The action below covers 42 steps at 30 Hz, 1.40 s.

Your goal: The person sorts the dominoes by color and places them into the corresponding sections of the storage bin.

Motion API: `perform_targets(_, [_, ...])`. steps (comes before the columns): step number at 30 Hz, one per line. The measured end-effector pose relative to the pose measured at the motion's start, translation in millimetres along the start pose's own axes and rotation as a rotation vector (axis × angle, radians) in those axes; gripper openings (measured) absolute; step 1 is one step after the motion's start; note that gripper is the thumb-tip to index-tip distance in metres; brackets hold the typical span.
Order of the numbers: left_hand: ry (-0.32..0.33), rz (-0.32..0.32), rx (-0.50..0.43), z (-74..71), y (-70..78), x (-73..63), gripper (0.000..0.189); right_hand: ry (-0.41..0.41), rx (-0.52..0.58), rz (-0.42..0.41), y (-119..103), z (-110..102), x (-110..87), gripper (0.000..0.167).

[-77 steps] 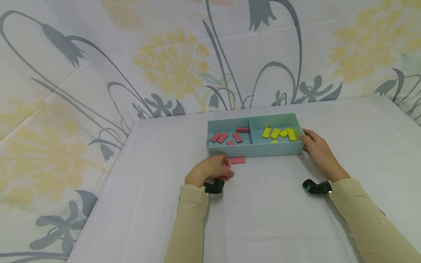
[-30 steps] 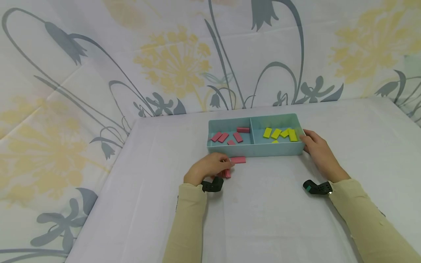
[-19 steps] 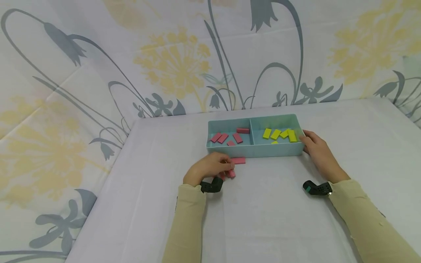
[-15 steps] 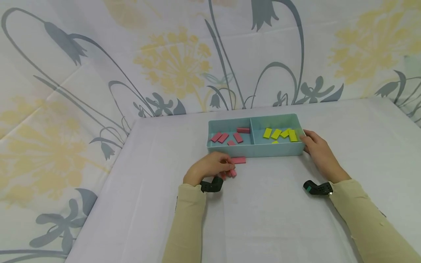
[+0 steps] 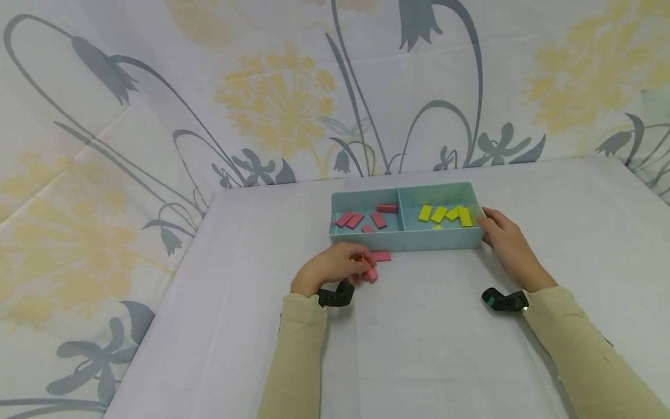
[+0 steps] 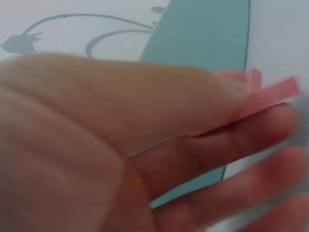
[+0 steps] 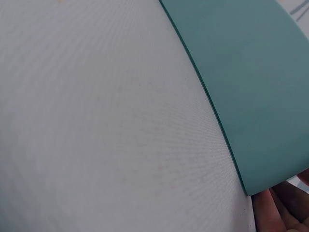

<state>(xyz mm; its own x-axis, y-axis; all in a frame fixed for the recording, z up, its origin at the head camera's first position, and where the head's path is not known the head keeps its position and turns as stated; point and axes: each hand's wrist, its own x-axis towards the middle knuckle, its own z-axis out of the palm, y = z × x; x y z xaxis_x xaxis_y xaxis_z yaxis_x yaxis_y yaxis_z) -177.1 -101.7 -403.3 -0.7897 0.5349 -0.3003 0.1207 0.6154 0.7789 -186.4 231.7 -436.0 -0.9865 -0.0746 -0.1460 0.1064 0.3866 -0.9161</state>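
My left hand point(image 5: 335, 265) is just in front of the light blue two-part box point(image 5: 419, 240). Between thumb and forefinger it pinches a small pink block point(image 6: 277, 93); the other fingers are spread below in the left wrist view. Another pink block point(image 5: 382, 256) lies on the cloth by the box's front wall. More pink shows under the left fingers, mostly hidden, so I cannot tell how many pieces are there. My right hand point(image 5: 510, 250) holds the box's right end, thumb at the rim and fingers around the outer side, partly hidden by the box.
Several pink blocks point(image 5: 355, 220) lie in the box's left compartment, several yellow blocks point(image 5: 438, 214) in its right one. A divider point(image 5: 400, 209) separates them. White cloth point(image 5: 419, 337) covers the table. A flower-patterned fabric point(image 5: 282, 93) rises behind and at the left.
The left fingers have shifted among the pink pieces, and the pinched block now points out to the right past the fingertips. Box, right hand and the blocks inside stay put.
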Motion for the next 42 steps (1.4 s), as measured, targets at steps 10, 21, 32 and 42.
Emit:
perform_targets(10, [0.099,-0.019,0.049,-1.1,2.0,1.0,0.016,-0.004,-0.009,0.001,1.4,-0.5,-0.9,0.076])
perform_targets(21, [0.128,-0.031,0.072,-2.4,3.5,-0.9,0.026,0.000,-0.006,0.000,1.0,-0.4,-0.3,0.076])
perform_targets(32, [0.284,0.076,-0.100,-7.1,5.6,-3.9,0.030,-0.001,-0.003,0.000,0.7,0.0,-0.5,0.075])
perform_targets(42, [0.281,0.174,-0.240,-15.4,1.9,-9.7,0.028,0.005,-0.012,-0.008,-0.1,0.7,-1.1,0.075])
